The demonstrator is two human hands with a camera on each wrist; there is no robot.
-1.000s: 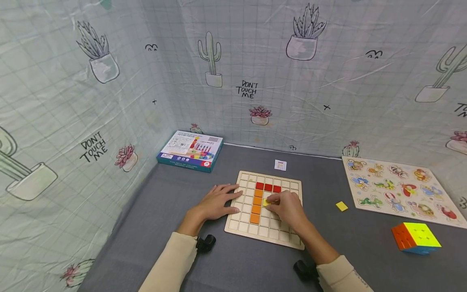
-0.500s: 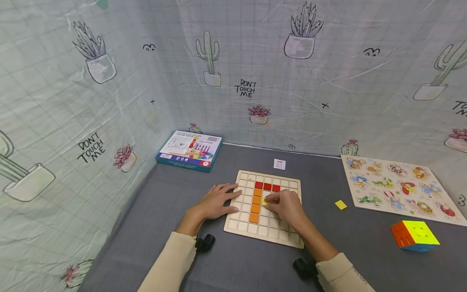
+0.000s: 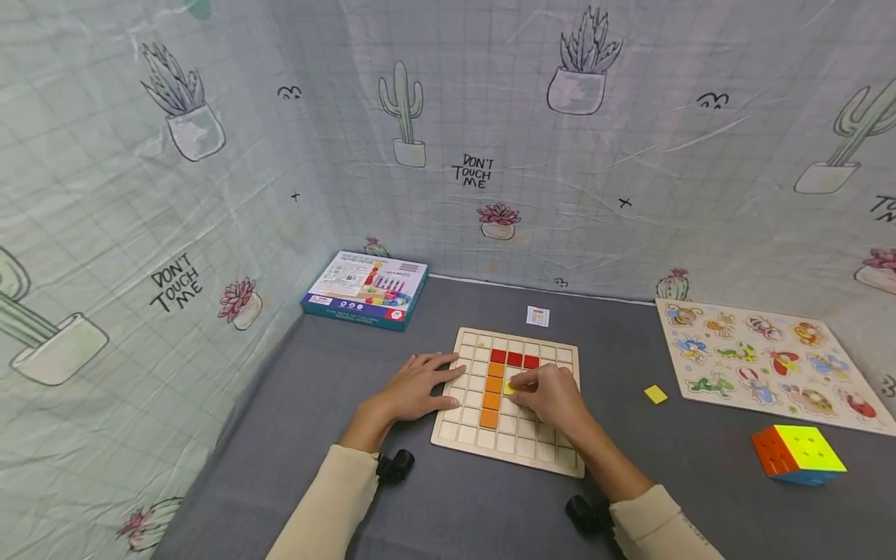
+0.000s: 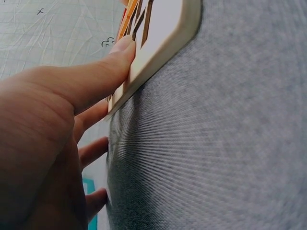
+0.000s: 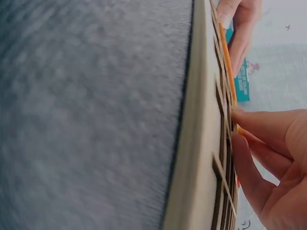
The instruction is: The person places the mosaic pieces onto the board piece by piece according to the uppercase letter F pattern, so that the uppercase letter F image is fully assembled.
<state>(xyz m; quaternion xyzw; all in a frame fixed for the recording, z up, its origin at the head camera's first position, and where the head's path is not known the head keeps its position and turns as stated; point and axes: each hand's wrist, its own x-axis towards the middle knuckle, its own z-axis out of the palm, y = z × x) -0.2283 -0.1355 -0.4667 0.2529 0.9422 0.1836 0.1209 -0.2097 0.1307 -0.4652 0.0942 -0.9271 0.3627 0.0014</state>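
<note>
A square wooden grid board (image 3: 509, 459) lies on the dark cloth. Several orange tiles (image 3: 491, 401) form a column on it, with red tiles (image 3: 514, 359) in a row near the top. My right hand (image 3: 553, 397) pinches a yellow tile (image 3: 509, 386) between thumb and finger, just right of the orange column. In the right wrist view the fingertips (image 5: 238, 114) are right at the grid. My left hand (image 3: 414, 389) rests with spread fingers on the board's left edge; in the left wrist view its thumb (image 4: 120, 57) presses on the rim.
Another yellow tile (image 3: 656, 395) lies right of the board. Farther right are a puzzle cube (image 3: 801, 455) and an insect puzzle board (image 3: 777, 362). A small printed card (image 3: 538, 316) sits behind the grid, and a flat game box (image 3: 367, 288) at the back left.
The right hand stays over the same cells with the yellow tile, its fingers shifting only slightly. The left hand keeps its place on the board's edge.
</note>
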